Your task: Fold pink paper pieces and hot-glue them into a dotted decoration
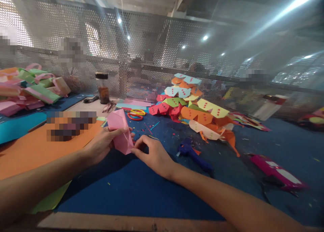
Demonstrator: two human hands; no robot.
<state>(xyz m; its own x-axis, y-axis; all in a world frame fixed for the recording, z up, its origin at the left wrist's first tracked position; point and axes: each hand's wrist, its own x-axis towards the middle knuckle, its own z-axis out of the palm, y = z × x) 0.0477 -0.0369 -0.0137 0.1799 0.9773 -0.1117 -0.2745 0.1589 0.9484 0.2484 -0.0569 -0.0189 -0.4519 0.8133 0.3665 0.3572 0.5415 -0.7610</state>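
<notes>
A folded pink paper piece (118, 124) is held up above the blue table, left of the middle. My left hand (103, 144) grips it from the left, thumb across its front and fingers behind. My right hand (153, 154) pinches its lower right corner between thumb and fingertips. Just behind the paper lie scissors (135, 114) with red and yellow handles. A blue glue gun (193, 154) rests on the table to the right of my right hand.
Coloured folded paper shapes with red marks (197, 115) are piled behind the glue gun. Orange sheets (76, 142) lie at left, with paper pieces (32, 86) heaped beyond. A jar (103, 90) stands near the perforated metal screen (152, 49). A magenta object (278, 171) lies at right.
</notes>
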